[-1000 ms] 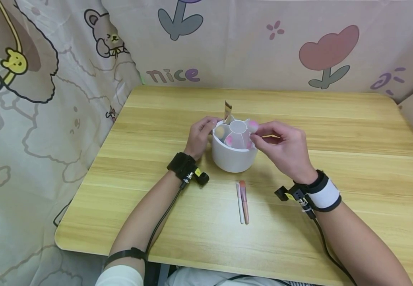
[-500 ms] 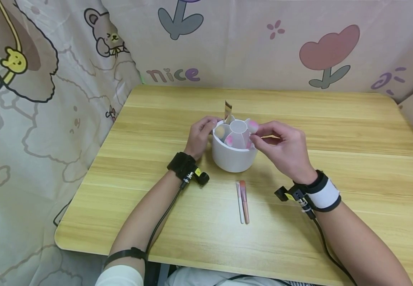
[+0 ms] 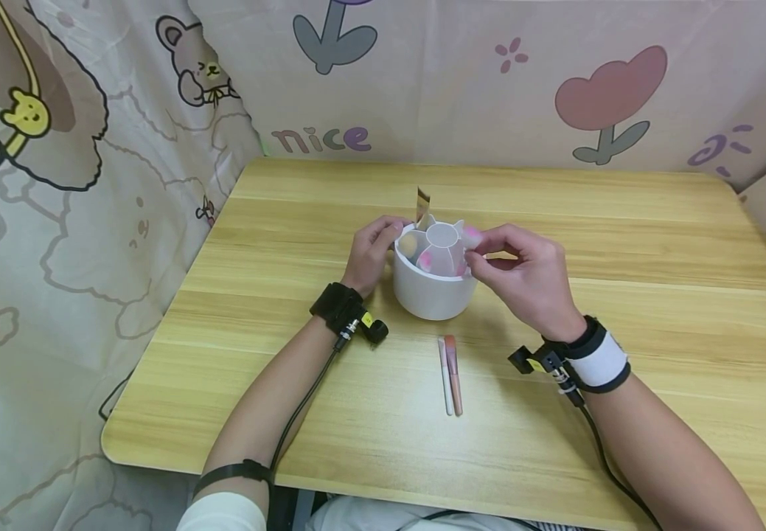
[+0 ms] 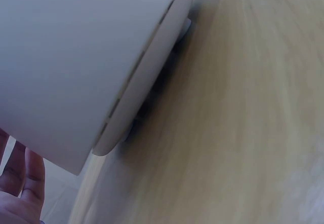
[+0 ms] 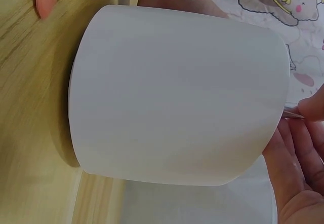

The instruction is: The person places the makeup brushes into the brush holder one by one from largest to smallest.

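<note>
A white round pot (image 3: 432,291) stands near the table's middle, with a translucent divider (image 3: 441,234) in its mouth. The divider has pink and yellowish spots on its rounded lobes. My left hand (image 3: 371,254) grips the pot's left side at the rim; some of its fingers (image 4: 33,176) show against the wall in the left wrist view. At the right rim, thumb and index finger of my right hand (image 3: 528,273) pinch a pink-tipped lobe of the divider; its thin edge (image 5: 292,114) shows in the right wrist view. A flat bronze strip (image 3: 422,205) sticks up at the back.
Two slim makeup brushes, one white (image 3: 445,376) and one pink (image 3: 453,376), lie side by side in front of the pot. The wooden table (image 3: 674,310) meets a patterned cloth (image 3: 449,88) at the back, with another hanging at the left.
My right hand has shifted very slightly at the rim, and the pink-tipped lobe by its fingertips has moved slightly with it. The left hand and the pot keep their place.
</note>
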`<state>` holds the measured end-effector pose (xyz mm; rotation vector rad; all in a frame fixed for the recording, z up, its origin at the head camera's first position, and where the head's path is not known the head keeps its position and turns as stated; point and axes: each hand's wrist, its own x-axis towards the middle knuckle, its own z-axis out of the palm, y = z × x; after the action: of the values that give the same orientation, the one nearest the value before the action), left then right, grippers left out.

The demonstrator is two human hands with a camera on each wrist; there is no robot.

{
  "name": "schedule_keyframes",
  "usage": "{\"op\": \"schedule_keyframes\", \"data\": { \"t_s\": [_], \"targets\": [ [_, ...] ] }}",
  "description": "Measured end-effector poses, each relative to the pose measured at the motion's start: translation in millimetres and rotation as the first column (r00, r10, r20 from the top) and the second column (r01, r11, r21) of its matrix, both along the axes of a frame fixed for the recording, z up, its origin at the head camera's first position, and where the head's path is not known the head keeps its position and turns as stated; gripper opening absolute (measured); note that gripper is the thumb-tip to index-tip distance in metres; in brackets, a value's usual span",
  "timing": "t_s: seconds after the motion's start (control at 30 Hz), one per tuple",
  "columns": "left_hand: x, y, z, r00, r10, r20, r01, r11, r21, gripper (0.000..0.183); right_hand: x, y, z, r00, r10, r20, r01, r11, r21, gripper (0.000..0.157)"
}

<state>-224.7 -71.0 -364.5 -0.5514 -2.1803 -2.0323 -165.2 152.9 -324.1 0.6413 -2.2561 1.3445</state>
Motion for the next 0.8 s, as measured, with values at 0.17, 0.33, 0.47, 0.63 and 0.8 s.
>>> {"op": "schedule_keyframes", "data": {
  "t_s": [0.17,0.33,0.47,0.63,0.8],
  "targets": [
    [-0.1,0.2,-0.3,1.000,0.001,0.000,-0.001,1.000,-0.006,0.032,0.5,-0.6,0.3,1.000,0.004,0.003,-0.004,1.000,0.002,0.018],
    [0.3,0.3,-0.1,1.000,0.003,0.007,-0.003,1.000,-0.010,0.033,1.0,-0.8,0.3,1.000,0.005,0.006,-0.005,1.000,0.002,0.018],
    [0.5,0.2,0.1,1.000,0.003,0.005,-0.003,1.000,-0.011,0.033,1.3,-1.1,0.7,1.000,0.007,0.007,-0.007,1.000,0.000,0.019],
    [0.4,0.2,0.1,1.000,0.003,0.002,-0.003,1.000,-0.009,0.033,1.1,-0.9,1.3,1.000,0.001,0.004,-0.002,1.000,0.003,0.020],
    [0.7,0.3,0.3,1.000,0.005,0.003,-0.005,1.000,-0.011,0.033,1.1,-1.0,1.1,1.000,-0.001,0.008,0.001,1.000,0.003,0.019]
  ]
}}
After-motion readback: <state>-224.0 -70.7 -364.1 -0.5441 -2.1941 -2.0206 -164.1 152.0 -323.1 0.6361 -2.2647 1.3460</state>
